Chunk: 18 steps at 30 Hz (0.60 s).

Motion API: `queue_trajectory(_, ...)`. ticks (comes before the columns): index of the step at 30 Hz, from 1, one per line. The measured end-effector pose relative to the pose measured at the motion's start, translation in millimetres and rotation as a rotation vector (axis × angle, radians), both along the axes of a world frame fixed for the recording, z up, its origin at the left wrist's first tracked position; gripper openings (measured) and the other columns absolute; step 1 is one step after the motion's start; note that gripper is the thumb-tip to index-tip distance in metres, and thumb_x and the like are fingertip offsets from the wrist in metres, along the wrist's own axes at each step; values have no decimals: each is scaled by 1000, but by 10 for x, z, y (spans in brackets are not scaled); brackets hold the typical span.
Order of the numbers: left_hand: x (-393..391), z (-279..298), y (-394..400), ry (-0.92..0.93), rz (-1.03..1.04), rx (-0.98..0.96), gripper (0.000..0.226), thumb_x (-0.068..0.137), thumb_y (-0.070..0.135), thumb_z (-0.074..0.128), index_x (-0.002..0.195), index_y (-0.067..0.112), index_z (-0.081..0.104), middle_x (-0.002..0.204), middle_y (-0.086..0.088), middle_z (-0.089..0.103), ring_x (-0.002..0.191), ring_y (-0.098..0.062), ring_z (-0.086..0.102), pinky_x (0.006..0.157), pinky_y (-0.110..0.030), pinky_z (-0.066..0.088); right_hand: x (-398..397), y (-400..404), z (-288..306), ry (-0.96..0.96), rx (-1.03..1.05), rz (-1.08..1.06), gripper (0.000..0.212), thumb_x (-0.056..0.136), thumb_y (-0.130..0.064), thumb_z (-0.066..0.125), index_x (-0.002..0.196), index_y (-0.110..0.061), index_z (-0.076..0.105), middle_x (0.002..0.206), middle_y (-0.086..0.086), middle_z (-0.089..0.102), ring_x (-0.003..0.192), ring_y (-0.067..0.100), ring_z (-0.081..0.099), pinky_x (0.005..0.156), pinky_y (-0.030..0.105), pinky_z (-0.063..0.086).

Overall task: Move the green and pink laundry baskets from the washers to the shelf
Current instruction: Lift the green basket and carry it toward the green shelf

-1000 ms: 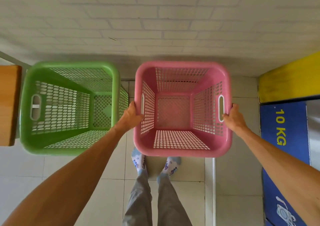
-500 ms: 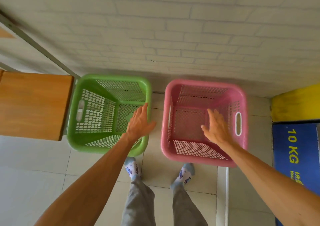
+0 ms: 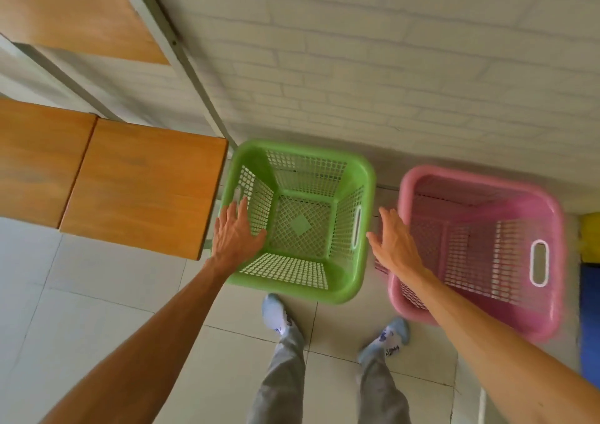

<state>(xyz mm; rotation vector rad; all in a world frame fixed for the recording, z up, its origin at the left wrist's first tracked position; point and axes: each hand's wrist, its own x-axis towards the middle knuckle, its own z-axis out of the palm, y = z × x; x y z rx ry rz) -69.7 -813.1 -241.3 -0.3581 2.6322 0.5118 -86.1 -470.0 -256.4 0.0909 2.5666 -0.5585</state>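
Now green basket (image 3: 350,177) sits between spread left hand (image 3: 234,236) and right hand (image 3: 394,245).

A single head-worn, wide-angle view looks steeply down and forward from standing height. The brick wall (image 3: 389,50) fills the top of the frame, the tiled floor (image 3: 97,293) the bottom, wooden shelf boards (image 3: 130,183) the upper left. Forearms enter from both lower corners, and the feet sit at lower centre.

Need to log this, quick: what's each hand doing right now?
Left hand: open, over the green basket left rim, holding nothing.
Right hand: open, between baskets, holding nothing.
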Motion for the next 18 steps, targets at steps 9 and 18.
queue_trajectory(9, -294, -564, -570, -125, 82, -35, 103, 87, 62, 60, 159, 25, -4, 164, -23, 12, 148, -48, 21, 111, -64, 31, -61, -634, -381, 6, -19, -91, 79, 97, -19, 62, 159, -7, 14, 158, 22, 23, 139, 36, 43, 107, 38, 45)
queue_trajectory(18, -531, -799, -611, -119, 125, -53, 97, 94, 49, 58, 160, 20, -7, 137, -28, 46, 113, -42, 57, 87, -55, 53, -158, -629, -630, -55, 76, -212, 92, 93, -17, 67, 160, -12, 5, 147, 26, 36, 105, 37, 67, 64, 20, 41)
